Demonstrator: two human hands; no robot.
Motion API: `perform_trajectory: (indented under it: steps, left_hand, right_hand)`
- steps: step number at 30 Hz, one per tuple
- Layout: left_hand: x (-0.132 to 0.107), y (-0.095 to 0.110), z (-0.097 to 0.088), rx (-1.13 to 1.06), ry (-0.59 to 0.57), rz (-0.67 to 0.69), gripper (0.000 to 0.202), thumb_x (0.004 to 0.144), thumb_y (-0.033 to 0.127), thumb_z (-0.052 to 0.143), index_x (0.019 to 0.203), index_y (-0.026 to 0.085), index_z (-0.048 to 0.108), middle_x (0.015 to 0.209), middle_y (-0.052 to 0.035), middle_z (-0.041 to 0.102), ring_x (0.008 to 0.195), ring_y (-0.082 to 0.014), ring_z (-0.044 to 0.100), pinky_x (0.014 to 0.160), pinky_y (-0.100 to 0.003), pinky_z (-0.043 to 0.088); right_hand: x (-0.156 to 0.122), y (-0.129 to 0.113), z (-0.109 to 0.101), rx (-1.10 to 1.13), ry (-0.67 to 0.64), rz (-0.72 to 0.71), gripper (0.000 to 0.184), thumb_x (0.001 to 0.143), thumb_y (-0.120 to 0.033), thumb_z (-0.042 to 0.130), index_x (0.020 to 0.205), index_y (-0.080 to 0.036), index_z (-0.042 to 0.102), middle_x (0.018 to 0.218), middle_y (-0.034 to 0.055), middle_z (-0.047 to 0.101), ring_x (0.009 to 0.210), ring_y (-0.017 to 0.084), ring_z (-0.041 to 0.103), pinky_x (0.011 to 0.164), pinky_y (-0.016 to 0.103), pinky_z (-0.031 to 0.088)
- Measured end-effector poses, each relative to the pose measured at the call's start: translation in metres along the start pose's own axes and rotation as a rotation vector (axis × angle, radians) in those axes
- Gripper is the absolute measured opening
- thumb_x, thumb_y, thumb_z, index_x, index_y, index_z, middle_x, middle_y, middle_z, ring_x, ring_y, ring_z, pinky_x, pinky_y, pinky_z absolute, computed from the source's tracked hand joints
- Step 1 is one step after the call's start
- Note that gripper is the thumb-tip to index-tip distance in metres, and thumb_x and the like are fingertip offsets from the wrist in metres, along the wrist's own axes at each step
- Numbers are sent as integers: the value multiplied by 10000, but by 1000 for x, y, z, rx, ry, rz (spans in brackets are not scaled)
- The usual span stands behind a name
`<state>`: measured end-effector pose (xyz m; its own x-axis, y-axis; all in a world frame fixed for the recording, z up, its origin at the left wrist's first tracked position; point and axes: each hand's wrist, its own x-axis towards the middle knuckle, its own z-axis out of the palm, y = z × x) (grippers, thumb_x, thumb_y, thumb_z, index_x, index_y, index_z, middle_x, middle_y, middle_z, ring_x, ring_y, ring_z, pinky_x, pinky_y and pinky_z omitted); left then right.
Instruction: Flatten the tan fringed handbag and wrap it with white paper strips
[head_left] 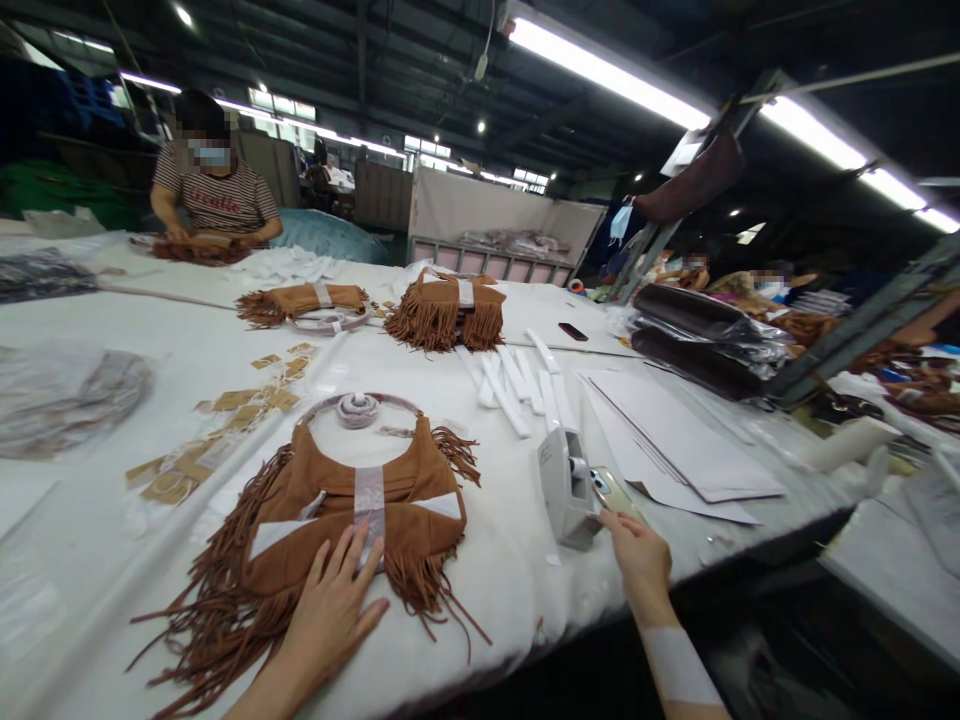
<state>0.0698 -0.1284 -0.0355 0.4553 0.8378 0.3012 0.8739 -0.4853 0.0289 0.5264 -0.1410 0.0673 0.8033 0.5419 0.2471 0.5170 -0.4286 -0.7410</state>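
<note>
A brown fringed handbag (345, 520) lies on the white table in front of me, a pale strip wrapped around its middle and white paper showing under its flap. My left hand (337, 590) rests flat on the bag's lower part, fingers spread, fingertips on the strip. To the right stands a grey tape dispenser (566, 490). At its front edge my right hand (637, 550) has its fingers pinched together; whatever is between them is too small to make out. A phone (615, 492) lies just behind that hand. A wrapped strap coil (357, 408) sits inside the handle's loop.
Tan hang tags (225, 430) lie left of the bag. Two more fringed bags (450, 310) (304, 303) are farther back. White strips (517, 385), paper sheets (682, 435) and a dark phone (572, 331) lie rightward. A co-worker (214, 190) handles brown fringed material across the table.
</note>
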Motion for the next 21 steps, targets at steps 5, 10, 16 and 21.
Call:
perform_trajectory:
  steps: [5, 10, 16, 21]
  left_hand:
    - [0, 0, 1, 13, -8, 6, 619, 862, 447, 474, 1446, 277, 360, 1535, -107, 302, 1402, -314, 273, 1124, -533, 189]
    - [0, 0, 1, 22, -9, -1, 608, 862, 446, 476, 1437, 278, 378, 1537, -104, 298, 1400, -311, 279, 1127, -525, 191]
    - [0, 0, 2, 4, 18, 6, 597, 854, 438, 496, 1421, 276, 405, 1525, -102, 326, 1401, -310, 277, 1127, -519, 196]
    - [0, -1, 0, -44, 15, -6, 622, 851, 443, 524, 1434, 284, 375, 1539, -116, 290, 1402, -317, 273, 1121, -530, 204]
  right_hand:
    - [-36, 14, -5, 45, -100, 124, 445, 575, -581, 600, 671, -156, 690, 805, 124, 733, 844, 327, 668, 713, 381, 523]
    - [-46, 17, 5, 97, -210, 153, 489, 615, -620, 482, 677, -162, 641, 601, 97, 683, 600, 257, 666, 526, 319, 504]
    - [-37, 14, -3, -71, -179, 119, 377, 590, -556, 481, 571, -202, 611, 533, 94, 658, 585, 284, 639, 598, 372, 450]
    - [-50, 4, -11, -136, -248, 48, 432, 593, -589, 446, 617, -199, 628, 563, 95, 664, 602, 295, 635, 609, 381, 436]
